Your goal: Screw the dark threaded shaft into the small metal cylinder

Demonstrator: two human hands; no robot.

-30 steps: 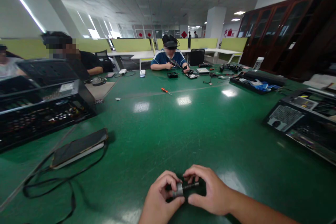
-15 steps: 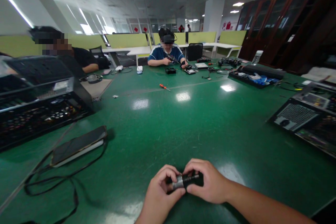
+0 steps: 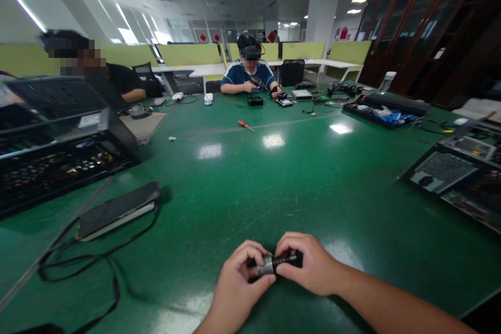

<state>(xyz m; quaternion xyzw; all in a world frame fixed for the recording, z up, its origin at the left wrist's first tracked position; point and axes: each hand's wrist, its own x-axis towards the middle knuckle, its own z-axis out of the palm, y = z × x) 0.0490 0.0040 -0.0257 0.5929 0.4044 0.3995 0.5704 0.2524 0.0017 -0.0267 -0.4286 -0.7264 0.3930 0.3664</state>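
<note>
Closest to the wearer, both hands meet low over the green bench point(image 3: 274, 188). The left hand point(image 3: 235, 284) is curled nearly closed, thumb and forefinger pinching the silvery barrel end of a small metal cylinder point(image 3: 267, 266), as if to keep it from turning. The right hand point(image 3: 309, 266) is likewise curled tight, its fingertips nipping the thin dark shaft that sticks out of that cylinder toward the right. The part is held just above the bench surface between the two hands, near the front edge; a two-handed pinch like this suits something too small for a full grip.

A little farther out on the left lies a flat dark tablet point(image 3: 117, 210) on the bench, with a black cable point(image 3: 78, 263) looping loosely around it. Beyond that stands an opened computer chassis point(image 3: 58, 151), its insides exposed. On the right another opened case point(image 3: 454, 177) lies flat with its fan grille upward.

Mid-bench rests an orange-handled screwdriver point(image 3: 245, 124), well apart from everything near. At the far side a seated person in a blue shirt point(image 3: 249, 74) works over small parts, and another person in black point(image 3: 117, 81) sits at the left. Wooden cabinets point(image 3: 410, 36) line the right wall.
</note>
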